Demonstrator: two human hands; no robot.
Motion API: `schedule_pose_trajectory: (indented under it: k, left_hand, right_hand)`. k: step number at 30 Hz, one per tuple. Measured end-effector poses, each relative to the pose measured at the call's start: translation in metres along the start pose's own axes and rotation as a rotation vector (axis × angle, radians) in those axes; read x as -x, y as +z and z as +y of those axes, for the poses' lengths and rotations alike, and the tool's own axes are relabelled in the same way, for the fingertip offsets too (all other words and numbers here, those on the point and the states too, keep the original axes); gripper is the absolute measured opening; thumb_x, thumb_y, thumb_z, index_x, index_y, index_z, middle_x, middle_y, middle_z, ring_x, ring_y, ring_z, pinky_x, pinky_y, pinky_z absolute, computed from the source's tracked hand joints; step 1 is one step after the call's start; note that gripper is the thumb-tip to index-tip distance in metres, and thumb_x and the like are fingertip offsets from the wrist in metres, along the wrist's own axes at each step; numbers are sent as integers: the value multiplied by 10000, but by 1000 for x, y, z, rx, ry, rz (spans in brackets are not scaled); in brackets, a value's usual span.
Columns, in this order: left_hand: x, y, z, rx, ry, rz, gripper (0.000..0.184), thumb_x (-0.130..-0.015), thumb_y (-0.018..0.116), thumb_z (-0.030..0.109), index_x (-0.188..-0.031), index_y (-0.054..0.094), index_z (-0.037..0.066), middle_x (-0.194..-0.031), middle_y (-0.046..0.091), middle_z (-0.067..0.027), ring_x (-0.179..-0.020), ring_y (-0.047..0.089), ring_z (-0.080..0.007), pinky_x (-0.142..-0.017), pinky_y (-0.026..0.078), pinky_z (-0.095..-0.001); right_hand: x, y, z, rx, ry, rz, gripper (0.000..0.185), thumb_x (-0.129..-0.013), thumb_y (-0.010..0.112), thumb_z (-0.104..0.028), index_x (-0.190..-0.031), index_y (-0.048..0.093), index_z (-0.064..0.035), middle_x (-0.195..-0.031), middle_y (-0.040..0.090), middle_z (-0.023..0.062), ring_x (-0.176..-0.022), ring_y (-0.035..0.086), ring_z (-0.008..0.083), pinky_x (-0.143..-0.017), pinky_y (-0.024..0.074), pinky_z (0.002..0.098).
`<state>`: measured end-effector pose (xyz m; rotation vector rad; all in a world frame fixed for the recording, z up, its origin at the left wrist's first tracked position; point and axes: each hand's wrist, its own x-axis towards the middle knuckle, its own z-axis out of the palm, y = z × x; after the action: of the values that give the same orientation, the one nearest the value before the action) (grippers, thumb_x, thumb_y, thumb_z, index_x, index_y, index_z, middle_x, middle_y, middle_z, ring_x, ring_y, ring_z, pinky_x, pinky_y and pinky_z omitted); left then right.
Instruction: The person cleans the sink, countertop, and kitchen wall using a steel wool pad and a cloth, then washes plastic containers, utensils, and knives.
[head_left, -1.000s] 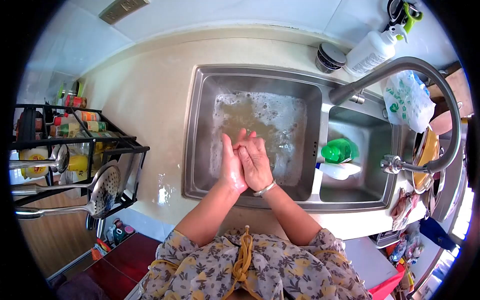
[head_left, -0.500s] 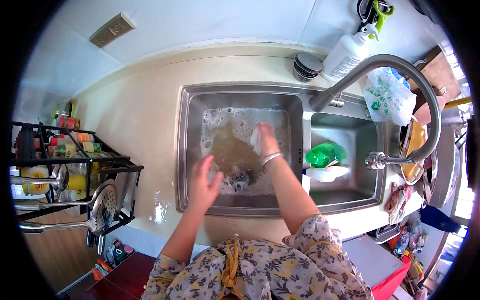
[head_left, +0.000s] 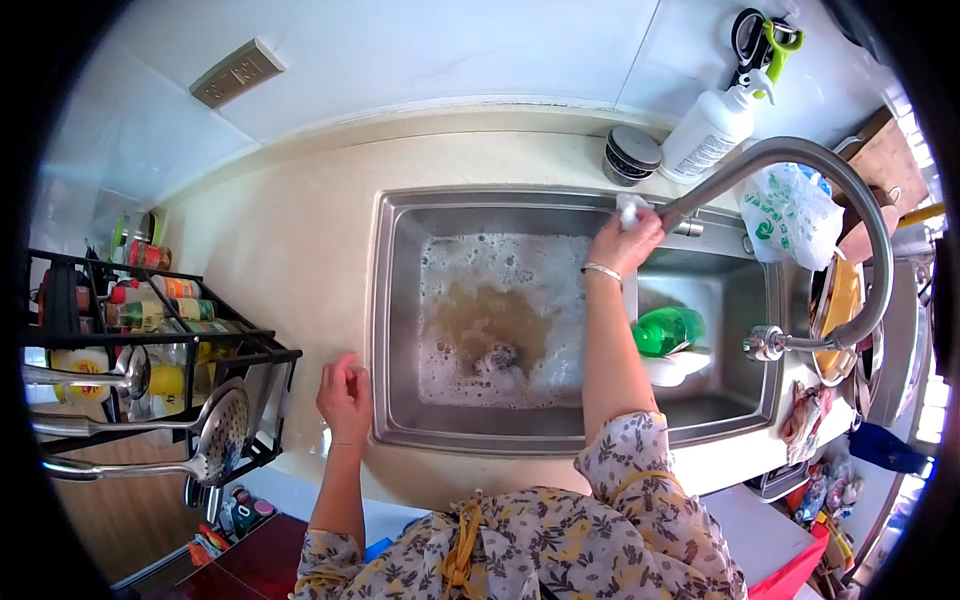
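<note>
My right hand (head_left: 625,243), with a bracelet at the wrist, grips a small white cloth (head_left: 631,208) at the sink's back rim, beside the base of the faucet (head_left: 800,150). Over the counter, just left of the sink (head_left: 383,330), is my left hand (head_left: 345,396); its fingers are partly curled, and nothing shows in them. Cloudy, foamy water (head_left: 500,320) stands in the large basin. A green bottle (head_left: 668,331) and a white bottle (head_left: 675,367) lie in the small basin, partly behind my right forearm.
At the back stand a dark-lidded jar (head_left: 632,153) and a white pump bottle (head_left: 708,132). A plastic bag (head_left: 792,215) sits behind the faucet. To the left, a black rack (head_left: 235,340) holds bottles, with ladles and a skimmer (head_left: 222,432) nearby.
My hands were together over the basin, then parted. The right one took up the white cloth from the water and moved to the back rim; the left moved out over the counter.
</note>
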<state>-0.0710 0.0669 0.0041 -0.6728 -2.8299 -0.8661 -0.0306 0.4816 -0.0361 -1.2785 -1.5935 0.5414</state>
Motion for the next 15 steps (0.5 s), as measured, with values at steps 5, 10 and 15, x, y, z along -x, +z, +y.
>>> schedule_pose_trajectory:
  k: [5,10,15]
  left_hand:
    - [-1,0,4,-42,-54,-25,209,-802,598,105,-1009,588,87,-757,501,-78,-617,518,-223,-552,435,-353]
    - [0,6,-1,-24,-1,-5,217,-793,594,96,-1010,580,81,-762,500,-85,-613,513,-237,-547,425,-363]
    - [-2,5,2,-16,0,2,221,-777,605,96,-996,576,80,-744,489,-85,-608,506,-245,-544,415,-370]
  right_hand:
    - [16,39,11,-66,-105,55,316,-788,574,-75,-1090,510,-5,-1096,463,245,-1019,471,384,-884,407,438]
    - [24,35,8,-199,51,-87,219,-813,584,-110,-1017,602,-32,-1024,545,150,-885,550,290,-773,459,362]
    - [43,48,-11,-220,2,-134,131,-784,625,-72,-912,617,-43,-877,567,120,-721,555,247,-656,470,343]
